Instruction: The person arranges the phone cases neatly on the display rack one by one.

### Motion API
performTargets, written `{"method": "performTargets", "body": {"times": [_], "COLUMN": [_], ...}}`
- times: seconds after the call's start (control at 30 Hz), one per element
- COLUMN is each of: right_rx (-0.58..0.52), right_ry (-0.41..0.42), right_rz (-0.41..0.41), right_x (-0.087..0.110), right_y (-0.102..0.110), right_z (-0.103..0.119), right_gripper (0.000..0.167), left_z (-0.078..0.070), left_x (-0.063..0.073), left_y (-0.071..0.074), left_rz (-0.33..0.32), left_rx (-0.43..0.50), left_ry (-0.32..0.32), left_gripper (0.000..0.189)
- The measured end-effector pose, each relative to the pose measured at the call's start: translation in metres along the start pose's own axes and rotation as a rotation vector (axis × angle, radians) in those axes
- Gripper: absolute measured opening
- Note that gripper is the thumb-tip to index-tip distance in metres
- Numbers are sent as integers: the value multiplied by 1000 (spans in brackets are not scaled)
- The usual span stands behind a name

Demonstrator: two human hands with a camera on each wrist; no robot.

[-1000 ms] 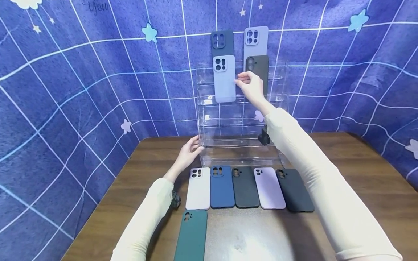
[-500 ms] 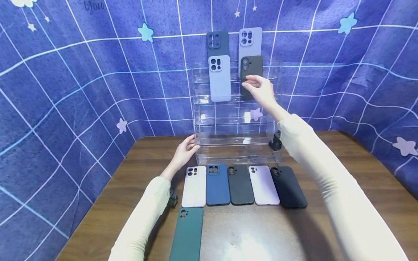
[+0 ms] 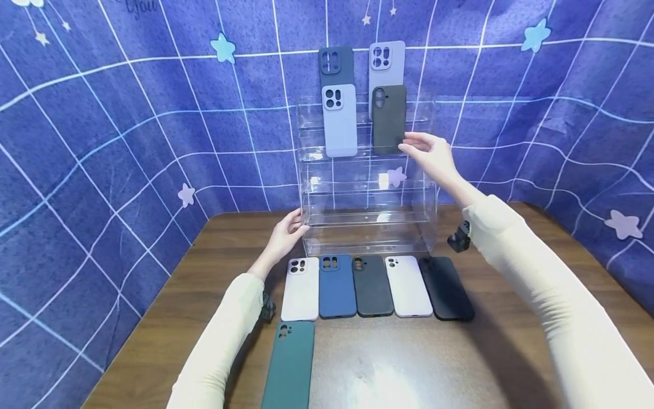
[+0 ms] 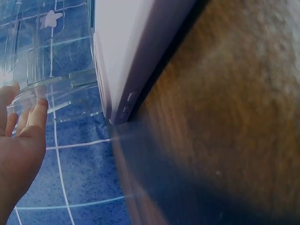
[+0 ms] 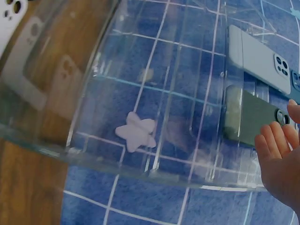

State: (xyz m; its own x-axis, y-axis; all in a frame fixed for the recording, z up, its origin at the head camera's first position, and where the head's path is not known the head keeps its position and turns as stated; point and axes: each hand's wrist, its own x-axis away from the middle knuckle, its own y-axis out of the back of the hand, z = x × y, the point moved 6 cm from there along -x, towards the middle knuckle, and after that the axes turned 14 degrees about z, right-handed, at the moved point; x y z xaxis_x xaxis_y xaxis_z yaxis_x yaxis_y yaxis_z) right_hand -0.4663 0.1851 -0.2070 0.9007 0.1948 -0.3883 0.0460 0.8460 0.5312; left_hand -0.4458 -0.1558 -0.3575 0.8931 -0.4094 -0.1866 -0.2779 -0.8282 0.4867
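A clear tiered display rack (image 3: pixel 365 199) stands at the back of the wooden table. My left hand (image 3: pixel 285 234) holds its lower left edge, thumb in front. In the left wrist view, the left hand (image 4: pixel 23 145) has its fingers at the clear plastic. My right hand (image 3: pixel 434 156) is at the lower right edge of a dark grey-green phone case (image 3: pixel 389 119), thumb and fingertips slightly apart. The same case (image 5: pixel 248 117) shows in the right wrist view; whether the fingers press it is unclear. A light blue phone case (image 3: pixel 339 122) stands beside it on the same tier.
Behind stand a dark blue case (image 3: pixel 344 71) and a lavender case (image 3: pixel 395 65). Before the rack lie white (image 3: pixel 300 289), blue (image 3: pixel 337 289), dark grey (image 3: pixel 373 287), pale lavender (image 3: pixel 409 287) and black (image 3: pixel 447 289) cases. A green case (image 3: pixel 288 363) lies nearest.
My right hand has moved right and down, from the light blue case's right edge, past the front of the dark grey-green case, to that case's right edge. The left hand stays at the rack.
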Motion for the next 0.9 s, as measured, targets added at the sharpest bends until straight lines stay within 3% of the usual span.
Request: {"method": "performTargets", "body": {"times": [0.27, 0.47, 0.73, 0.9], "right_rx": [10, 25, -31, -25], "right_ry": [-30, -24, 11, -18], "right_rz": [-7, -82, -188, -187], "right_x": [22, 36, 55, 67], "right_y": [9, 15, 22, 25], "right_z": [-24, -44, -71, -85], "right_gripper": [48, 46, 39, 41], "left_z": [35, 38, 35, 30], "left_x": [-15, -13, -3, 11], "left_y": [3, 4, 6, 10], "left_rz": [-27, -28, 20, -8], "left_rx": [2, 16, 43, -54], "left_ry": [-11, 15, 20, -8], "left_gripper": [60, 60, 54, 43]}}
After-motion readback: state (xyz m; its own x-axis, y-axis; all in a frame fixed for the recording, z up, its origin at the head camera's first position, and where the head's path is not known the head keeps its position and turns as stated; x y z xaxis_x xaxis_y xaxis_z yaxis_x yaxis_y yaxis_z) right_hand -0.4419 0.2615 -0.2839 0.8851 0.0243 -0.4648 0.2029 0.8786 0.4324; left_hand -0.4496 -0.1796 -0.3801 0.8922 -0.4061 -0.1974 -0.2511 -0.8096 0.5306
